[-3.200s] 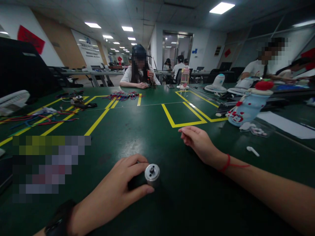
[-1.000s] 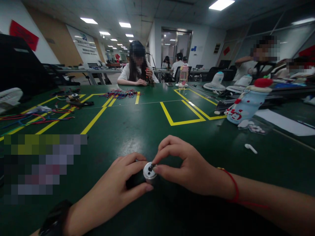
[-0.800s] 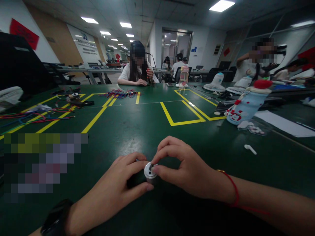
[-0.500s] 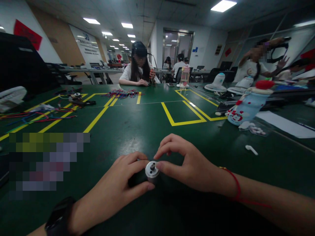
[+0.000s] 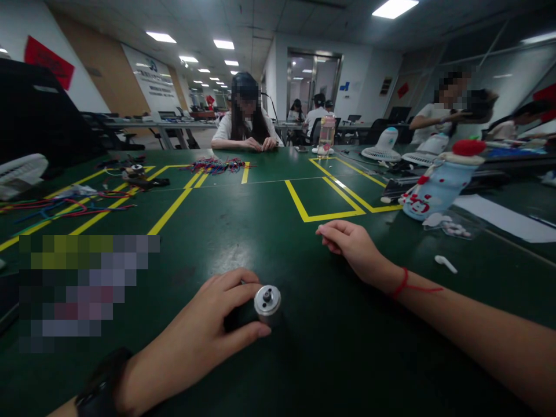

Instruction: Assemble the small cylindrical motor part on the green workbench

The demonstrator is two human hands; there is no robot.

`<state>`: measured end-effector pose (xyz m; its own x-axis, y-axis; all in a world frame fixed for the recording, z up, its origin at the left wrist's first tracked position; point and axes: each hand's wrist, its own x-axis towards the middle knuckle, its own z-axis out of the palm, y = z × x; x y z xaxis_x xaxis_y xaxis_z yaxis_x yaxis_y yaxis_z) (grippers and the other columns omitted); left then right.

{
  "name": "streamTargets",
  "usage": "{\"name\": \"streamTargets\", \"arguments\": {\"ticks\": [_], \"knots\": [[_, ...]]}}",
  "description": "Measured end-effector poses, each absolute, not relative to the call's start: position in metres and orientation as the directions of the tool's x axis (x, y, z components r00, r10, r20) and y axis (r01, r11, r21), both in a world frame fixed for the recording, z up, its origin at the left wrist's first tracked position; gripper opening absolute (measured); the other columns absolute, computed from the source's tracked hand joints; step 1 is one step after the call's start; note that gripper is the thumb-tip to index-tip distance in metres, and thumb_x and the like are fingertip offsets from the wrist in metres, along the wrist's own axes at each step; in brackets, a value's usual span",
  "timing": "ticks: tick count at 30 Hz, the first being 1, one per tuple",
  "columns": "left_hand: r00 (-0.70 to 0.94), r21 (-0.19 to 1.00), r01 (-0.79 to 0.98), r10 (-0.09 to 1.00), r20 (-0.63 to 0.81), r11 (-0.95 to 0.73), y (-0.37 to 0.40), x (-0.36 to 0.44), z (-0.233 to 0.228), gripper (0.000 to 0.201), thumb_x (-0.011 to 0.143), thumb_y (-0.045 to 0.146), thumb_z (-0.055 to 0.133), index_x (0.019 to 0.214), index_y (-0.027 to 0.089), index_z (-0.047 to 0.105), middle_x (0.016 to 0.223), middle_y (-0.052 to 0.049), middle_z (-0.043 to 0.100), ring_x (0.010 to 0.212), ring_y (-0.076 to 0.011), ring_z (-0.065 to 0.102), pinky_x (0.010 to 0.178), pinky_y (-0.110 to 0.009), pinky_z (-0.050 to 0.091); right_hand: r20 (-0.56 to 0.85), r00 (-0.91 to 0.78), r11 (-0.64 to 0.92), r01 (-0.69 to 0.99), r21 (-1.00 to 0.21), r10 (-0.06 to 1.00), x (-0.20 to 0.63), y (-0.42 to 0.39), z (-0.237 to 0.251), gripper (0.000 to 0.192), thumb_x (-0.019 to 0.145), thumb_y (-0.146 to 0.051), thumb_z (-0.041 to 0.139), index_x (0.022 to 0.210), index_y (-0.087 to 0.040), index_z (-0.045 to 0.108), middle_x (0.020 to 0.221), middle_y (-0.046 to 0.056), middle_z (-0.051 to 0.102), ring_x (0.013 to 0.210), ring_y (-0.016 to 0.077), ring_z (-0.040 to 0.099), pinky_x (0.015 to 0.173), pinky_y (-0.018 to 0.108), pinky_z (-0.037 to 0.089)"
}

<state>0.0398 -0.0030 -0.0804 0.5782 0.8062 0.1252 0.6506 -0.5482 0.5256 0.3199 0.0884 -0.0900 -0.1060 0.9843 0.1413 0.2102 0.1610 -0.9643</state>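
One small motor (image 5: 266,302), silver-capped with a short shaft at its centre, sits on the green table (image 5: 269,231) near the front edge; its dark body lies on its side with the cap facing the camera. One left hand (image 5: 204,336) is clamped on it, thumb below and forefinger above, with one dark watch (image 5: 98,388) at the wrist. One right hand (image 5: 350,246) lies on the table well apart from the motor, farther back and to the right, its fingers curled loosely together and holding nothing; one red string bracelet (image 5: 402,284) circles that wrist.

Two white fans (image 5: 382,147) stand at the far right, with one pink-capped drink bottle (image 5: 325,136) beside them. One pale blue snowman-print bottle (image 5: 436,185) with a red top leans at right, near one clear packet (image 5: 449,226) of small pieces, one white earbud (image 5: 445,264) and one sheet of white paper (image 5: 504,220). Two bundles of coloured wires: one (image 5: 215,167) at the far middle, one (image 5: 61,208) at left. Yellow tape lines (image 5: 321,202) mark out bays. One person (image 5: 245,124) sits opposite, both hands on the table; several others sit further off.
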Motion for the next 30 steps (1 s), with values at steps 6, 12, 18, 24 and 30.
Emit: {"name": "streamTargets", "arguments": {"ticks": [6, 12, 18, 24, 30], "knots": [[0.578, 0.525, 0.652, 0.807, 0.124, -0.548, -0.004, 0.040, -0.076, 0.023, 0.089, 0.038, 0.065, 0.109, 0.028, 0.063, 0.115, -0.003, 0.058, 0.104, -0.0244, 0.056, 0.090, -0.038, 0.046, 0.167, -0.271, 0.253, 0.325, -0.911, 0.948, 0.302, 0.064, -0.074, 0.022, 0.082, -0.036, 0.065, 0.082, -0.014, 0.069, 0.073, 0.001, 0.062, 0.065, 0.0121, 0.054, 0.060, 0.026, 0.042], [0.578, 0.524, 0.645, 0.804, 0.141, -0.556, -0.007, 0.031, -0.078, 0.022, 0.088, 0.036, 0.066, 0.109, 0.029, 0.062, 0.115, -0.002, 0.058, 0.105, -0.0248, 0.055, 0.092, -0.040, 0.046, 0.277, -0.598, 0.525, 0.290, -0.800, 0.752, 0.261, 0.022, -0.064, 0.017, 0.090, -0.027, 0.058, 0.101, -0.018, 0.067, 0.094, 0.003, 0.063, 0.080, 0.0128, 0.057, 0.071, 0.027, 0.046], [0.573, 0.493, 0.641, 0.794, 0.202, -0.588, -0.007, 0.022, -0.089, 0.027, 0.087, 0.038, 0.066, 0.113, 0.032, 0.062, 0.121, -0.002, 0.056, 0.108, -0.0262, 0.055, 0.094, -0.040, 0.045, 0.440, -0.548, 0.635, 0.231, -0.738, 0.711, 0.243, 0.009, -0.062, 0.011, 0.083, -0.020, 0.068, 0.094, -0.020, 0.068, 0.100, 0.002, 0.059, 0.091, 0.0138, 0.057, 0.082, 0.028, 0.047], [0.585, 0.513, 0.652, 0.801, 0.130, -0.559, -0.007, 0.031, -0.080, 0.020, 0.089, 0.038, 0.064, 0.108, 0.030, 0.063, 0.114, -0.002, 0.058, 0.104, -0.0248, 0.055, 0.090, -0.039, 0.045, 0.391, -0.548, 0.590, 0.248, -0.768, 0.739, 0.271, 0.025, -0.054, 0.008, 0.085, -0.024, 0.067, 0.090, -0.019, 0.069, 0.090, 0.001, 0.061, 0.082, 0.0126, 0.057, 0.073, 0.027, 0.047], [0.587, 0.519, 0.657, 0.803, 0.103, -0.547, -0.002, 0.038, -0.078, 0.022, 0.089, 0.039, 0.064, 0.109, 0.030, 0.063, 0.114, -0.002, 0.057, 0.104, -0.0245, 0.054, 0.090, -0.037, 0.045, 0.163, -0.779, 0.663, 0.381, -0.644, 0.606, 0.303, 0.040, -0.068, 0.014, 0.082, -0.033, 0.071, 0.092, -0.024, 0.075, 0.099, 0.003, 0.060, 0.093, 0.0164, 0.056, 0.084, 0.033, 0.044]]}}
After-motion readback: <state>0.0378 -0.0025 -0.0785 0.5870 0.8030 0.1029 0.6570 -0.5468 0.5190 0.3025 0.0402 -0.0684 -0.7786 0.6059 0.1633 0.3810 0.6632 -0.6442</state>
